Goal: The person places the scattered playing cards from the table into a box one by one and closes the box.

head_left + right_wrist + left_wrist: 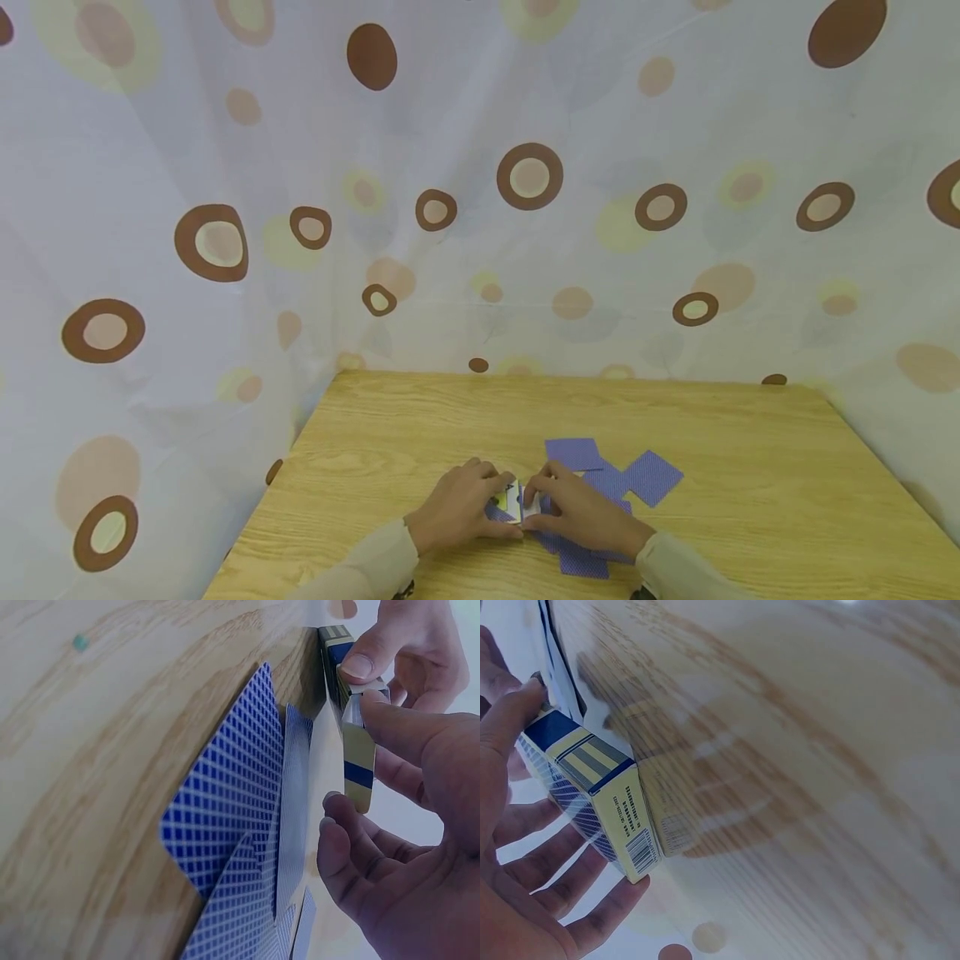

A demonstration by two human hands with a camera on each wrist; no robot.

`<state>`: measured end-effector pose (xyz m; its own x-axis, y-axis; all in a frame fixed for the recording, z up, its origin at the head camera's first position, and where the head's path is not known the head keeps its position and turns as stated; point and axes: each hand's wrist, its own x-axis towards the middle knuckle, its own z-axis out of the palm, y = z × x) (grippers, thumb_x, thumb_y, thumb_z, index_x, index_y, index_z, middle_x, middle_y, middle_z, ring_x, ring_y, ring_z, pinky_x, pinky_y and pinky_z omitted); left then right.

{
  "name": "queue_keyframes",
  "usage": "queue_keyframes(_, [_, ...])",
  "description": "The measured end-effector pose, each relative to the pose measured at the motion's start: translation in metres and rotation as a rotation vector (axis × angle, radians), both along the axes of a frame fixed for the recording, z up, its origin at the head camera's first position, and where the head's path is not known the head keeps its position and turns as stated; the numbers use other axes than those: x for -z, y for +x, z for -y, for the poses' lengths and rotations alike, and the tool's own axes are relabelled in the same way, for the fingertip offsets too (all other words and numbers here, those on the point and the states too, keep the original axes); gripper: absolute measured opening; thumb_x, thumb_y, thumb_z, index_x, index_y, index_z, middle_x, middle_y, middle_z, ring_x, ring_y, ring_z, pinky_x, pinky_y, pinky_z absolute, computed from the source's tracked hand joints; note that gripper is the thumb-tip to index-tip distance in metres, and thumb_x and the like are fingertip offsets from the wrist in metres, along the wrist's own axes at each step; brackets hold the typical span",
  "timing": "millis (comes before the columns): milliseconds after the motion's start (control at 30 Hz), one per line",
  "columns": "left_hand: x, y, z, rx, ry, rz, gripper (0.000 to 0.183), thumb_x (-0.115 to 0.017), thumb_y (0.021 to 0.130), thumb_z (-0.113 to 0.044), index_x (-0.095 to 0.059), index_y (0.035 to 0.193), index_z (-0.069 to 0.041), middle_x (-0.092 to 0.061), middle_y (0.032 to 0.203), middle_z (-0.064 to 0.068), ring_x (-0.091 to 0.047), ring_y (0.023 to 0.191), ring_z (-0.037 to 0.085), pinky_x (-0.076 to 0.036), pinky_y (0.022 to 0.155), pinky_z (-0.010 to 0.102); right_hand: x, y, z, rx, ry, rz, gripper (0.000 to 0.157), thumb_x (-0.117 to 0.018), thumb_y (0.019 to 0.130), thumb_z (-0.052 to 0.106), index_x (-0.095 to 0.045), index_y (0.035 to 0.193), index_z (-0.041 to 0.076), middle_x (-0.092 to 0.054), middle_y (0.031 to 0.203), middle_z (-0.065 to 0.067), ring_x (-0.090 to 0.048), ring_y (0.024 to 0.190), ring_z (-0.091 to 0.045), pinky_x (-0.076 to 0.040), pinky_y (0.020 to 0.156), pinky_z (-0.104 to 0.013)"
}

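Note:
A small playing-card box [626, 802], cream and blue with a barcode on one end, lies between the thumb and fingers of my left hand [457, 504]. It is held low over the wooden table. At its other end my right hand [581, 508] pinches the lid flap [359, 774], which is cream with a blue stripe and sticks out from the box. The thumb is at the flap's base and curled fingertips are at its tip. Blue-checked playing cards [229, 772] lie face down under and beside my right hand. The box's inside is hidden.
Several more loose cards [652, 477] spread and overlap to the right of the hands on the wooden table [750, 467]. A white curtain [465, 108] with brown and beige dots hangs behind the table and along its left side.

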<state>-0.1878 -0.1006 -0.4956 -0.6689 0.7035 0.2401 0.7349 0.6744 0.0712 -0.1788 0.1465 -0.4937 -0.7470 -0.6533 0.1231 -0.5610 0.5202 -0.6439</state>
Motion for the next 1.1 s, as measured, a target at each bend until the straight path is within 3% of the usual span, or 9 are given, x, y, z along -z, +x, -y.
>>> queue_keyframes(267, [-0.003,0.002,-0.001,-0.027,-0.008,0.044,0.079,-0.067,0.084,-0.074,-0.068,0.136,-0.015,-0.069,0.116,0.000,-0.058,0.096,0.010,-0.047,0.070,0.018,0.012,-0.002,-0.016,0.021,-0.008,-0.008,0.038,-0.069,0.097,0.045,-0.061,0.122,0.018,-0.051,0.115,-0.003,-0.049,0.078,-0.006,-0.048,0.067,-0.024])
queue_keyframes(500, [-0.002,0.002,-0.001,-0.029,-0.004,0.049,0.079,-0.065,0.085,-0.075,-0.067,0.137,-0.015,-0.068,0.116,0.000,-0.057,0.096,0.010,-0.046,0.069,0.019,0.005,-0.005,-0.053,0.048,-0.007,-0.027,0.044,-0.068,0.100,0.039,-0.058,0.132,0.012,-0.054,0.120,-0.006,-0.054,0.087,-0.011,-0.050,0.072,-0.027])
queue_keyframes(667, [-0.001,0.002,-0.001,-0.032,0.009,0.051,0.080,-0.066,0.084,-0.075,-0.068,0.136,-0.014,-0.068,0.115,-0.001,-0.057,0.097,0.011,-0.046,0.069,0.019,-0.003,-0.017,-0.089,0.119,0.028,-0.071,0.041,-0.074,0.097,0.031,-0.061,0.130,0.010,-0.056,0.115,-0.006,-0.057,0.099,-0.023,-0.052,0.079,-0.032])
queue_keyframes(833, [0.000,0.002,0.000,-0.026,0.005,0.048,0.079,-0.066,0.084,-0.075,-0.069,0.134,-0.014,-0.068,0.113,-0.001,-0.056,0.092,0.009,-0.045,0.068,0.018,-0.005,-0.024,-0.122,0.197,0.086,-0.116,0.045,-0.079,0.092,0.034,-0.063,0.127,0.011,-0.057,0.114,-0.005,-0.059,0.105,-0.028,-0.053,0.081,-0.037])
queue_keyframes(1100, [0.001,0.002,-0.001,-0.035,0.003,0.059,0.079,-0.067,0.083,-0.074,-0.069,0.135,-0.015,-0.068,0.113,-0.002,-0.054,0.090,0.008,-0.043,0.066,0.018,0.004,-0.029,-0.158,0.324,0.120,-0.080,0.058,-0.084,0.086,0.036,-0.060,0.130,0.007,-0.054,0.116,-0.013,-0.057,0.110,-0.034,-0.051,0.084,-0.047])
